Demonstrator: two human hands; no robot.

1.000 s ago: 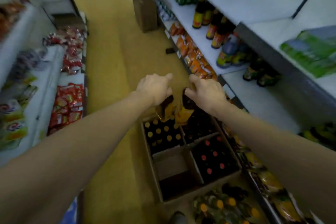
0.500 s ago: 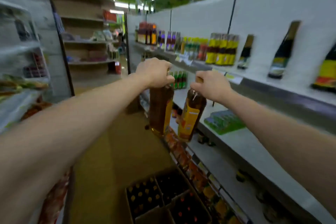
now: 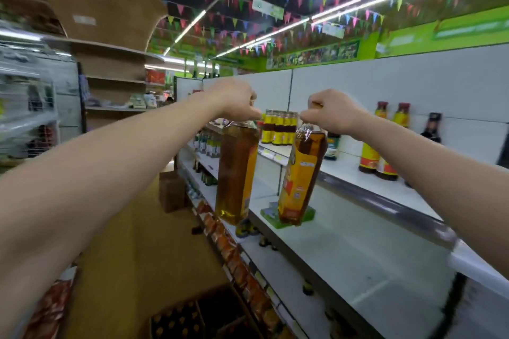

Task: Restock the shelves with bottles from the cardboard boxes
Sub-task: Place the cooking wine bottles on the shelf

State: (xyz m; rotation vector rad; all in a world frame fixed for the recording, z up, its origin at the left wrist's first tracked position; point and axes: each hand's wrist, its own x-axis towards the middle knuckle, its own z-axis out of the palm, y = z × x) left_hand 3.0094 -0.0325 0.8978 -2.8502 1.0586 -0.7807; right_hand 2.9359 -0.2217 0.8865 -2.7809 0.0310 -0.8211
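Note:
My left hand (image 3: 239,103) grips the cap of a tall amber bottle (image 3: 237,170) with a yellow label, which hangs from it in the aisle. My right hand (image 3: 332,111) holds a second amber bottle (image 3: 301,173) by its top, tilted, over the front of the white middle shelf (image 3: 344,242). Both bottles hang in the air in front of the shelving on the right. A cardboard box (image 3: 192,316) with dark bottles in it stands on the floor at the bottom of the view.
On the upper shelf (image 3: 385,187) stand a row of yellow-labelled bottles (image 3: 279,127) and two red-capped bottles (image 3: 382,143). A green pack (image 3: 271,215) lies on the middle shelf. Snack packets (image 3: 234,253) line the lower shelf edge. Another carton (image 3: 172,191) stands farther down the aisle.
Both hands have lifted the two bottles out of the floor box and raised them to shelf height. My view has swung up from the floor to the shelves and ceiling.

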